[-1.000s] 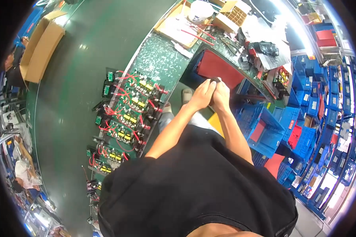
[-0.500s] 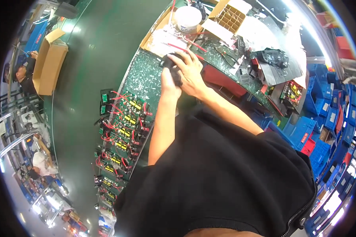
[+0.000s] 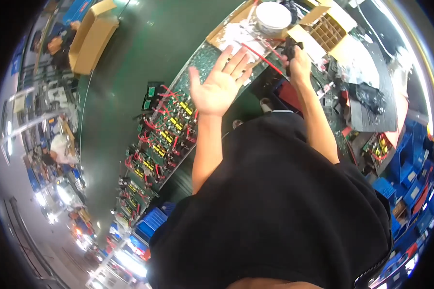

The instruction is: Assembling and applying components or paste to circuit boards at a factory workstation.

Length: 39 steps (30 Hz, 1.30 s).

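Note:
My left hand [image 3: 219, 91] is open above the workbench edge, its palm turned up and fingers spread, holding nothing. Farther right, my right hand [image 3: 301, 67] is closed around a small black object [image 3: 291, 50], whose exact kind I cannot make out because the fingers cover part of it. A red cable [image 3: 263, 59] runs across the bench between the two hands. Left of and nearer than my left hand, several green circuit boards [image 3: 166, 137] with yellow parts and red wires are lined up along the bench.
A white bucket [image 3: 273, 18] stands at the back of the bench. Beside it is an open cardboard box with dividers [image 3: 329, 32]. To the right lies a black plastic bag [image 3: 368, 98]. Blue bins [image 3: 410, 156] fill the far right. At upper left, a person is beside a cardboard carton [image 3: 92, 41].
My hands have come apart. The right one has moved right with the black object, while the left has let go and opened palm up. The whole view has turned.

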Each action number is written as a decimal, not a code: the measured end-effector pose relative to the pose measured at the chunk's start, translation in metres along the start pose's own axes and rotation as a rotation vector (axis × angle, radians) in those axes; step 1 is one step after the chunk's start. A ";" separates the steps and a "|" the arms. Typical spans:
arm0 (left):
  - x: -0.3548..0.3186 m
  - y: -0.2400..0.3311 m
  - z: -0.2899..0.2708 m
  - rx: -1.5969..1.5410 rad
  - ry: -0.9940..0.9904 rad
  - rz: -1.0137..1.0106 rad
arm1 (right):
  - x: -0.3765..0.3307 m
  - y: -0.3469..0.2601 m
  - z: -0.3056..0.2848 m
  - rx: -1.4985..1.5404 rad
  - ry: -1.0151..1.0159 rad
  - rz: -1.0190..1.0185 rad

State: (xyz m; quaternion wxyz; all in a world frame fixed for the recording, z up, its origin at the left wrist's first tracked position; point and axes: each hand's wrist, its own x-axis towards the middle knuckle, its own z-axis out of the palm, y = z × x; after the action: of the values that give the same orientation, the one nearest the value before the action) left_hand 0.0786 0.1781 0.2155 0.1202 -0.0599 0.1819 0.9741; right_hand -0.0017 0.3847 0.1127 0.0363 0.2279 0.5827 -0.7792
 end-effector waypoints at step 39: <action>0.010 -0.007 -0.036 1.896 0.135 0.885 | -0.113 -0.015 0.080 0.828 -0.803 0.607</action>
State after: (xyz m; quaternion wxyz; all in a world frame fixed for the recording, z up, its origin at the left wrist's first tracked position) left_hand 0.0733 0.1736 0.1784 -0.2595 0.0766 0.8828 0.3841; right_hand 0.0688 0.2917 0.1887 0.3789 0.0687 0.0849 -0.9190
